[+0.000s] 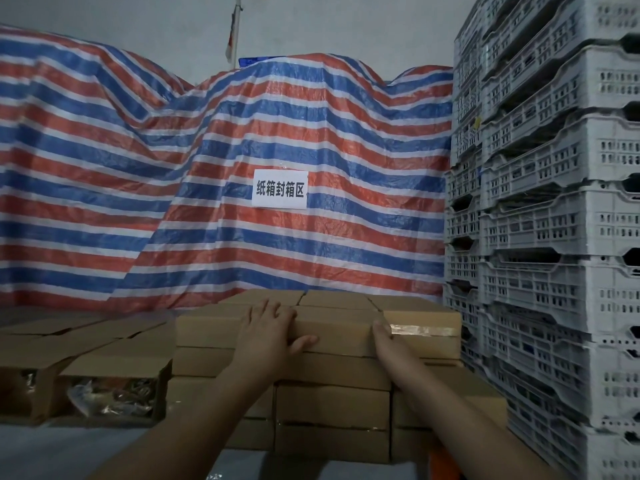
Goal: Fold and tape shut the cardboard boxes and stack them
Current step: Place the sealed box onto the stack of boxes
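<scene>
- Atop the stack of sealed cardboard boxes [332, 393], a closed cardboard box [337, 332] sits in the front row
- left hand [268, 329] grips its left end, fingers on top, thumb on the front
- right hand [382, 336] presses flat against its right end, beside a taped box [424, 329]

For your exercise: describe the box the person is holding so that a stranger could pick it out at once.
Find the tall stack of grey crates on the right; beside it stands a stack of cardboard boxes. The box is in its top layer, front row, middle. It alone has the left hand and right hand on its ends.
</scene>
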A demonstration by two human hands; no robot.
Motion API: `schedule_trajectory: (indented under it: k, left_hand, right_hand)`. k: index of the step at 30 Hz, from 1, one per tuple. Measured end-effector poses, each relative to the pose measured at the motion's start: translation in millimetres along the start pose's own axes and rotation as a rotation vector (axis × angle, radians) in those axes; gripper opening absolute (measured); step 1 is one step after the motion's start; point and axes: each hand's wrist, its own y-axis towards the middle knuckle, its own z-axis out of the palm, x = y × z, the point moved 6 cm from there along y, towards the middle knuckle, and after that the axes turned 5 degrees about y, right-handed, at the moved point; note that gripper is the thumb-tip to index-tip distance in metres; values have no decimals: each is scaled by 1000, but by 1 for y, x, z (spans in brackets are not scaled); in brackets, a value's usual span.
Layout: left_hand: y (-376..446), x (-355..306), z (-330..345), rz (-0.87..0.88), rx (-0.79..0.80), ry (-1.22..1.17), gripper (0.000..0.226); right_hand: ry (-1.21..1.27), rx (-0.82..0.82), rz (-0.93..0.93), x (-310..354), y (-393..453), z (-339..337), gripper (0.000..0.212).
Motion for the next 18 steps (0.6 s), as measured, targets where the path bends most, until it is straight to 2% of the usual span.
schedule_trajectory:
  k: [8, 13, 16, 18]
  left_hand:
    - [5, -2, 8, -25, 17, 78, 67]
    - [-6, -5, 5, -35, 56, 206, 86]
    - [-26, -5, -12, 44, -59, 60, 75]
    - [-46, 3, -35, 180, -225, -93, 54]
  right_hand:
    - [1, -19, -44, -5, 17, 4, 71]
    - [-13, -38, -54, -6, 14, 5, 71]
    - [-149, -174, -134, -4, 3, -2, 65]
    - [-348, -359, -326, 7, -13, -9, 50]
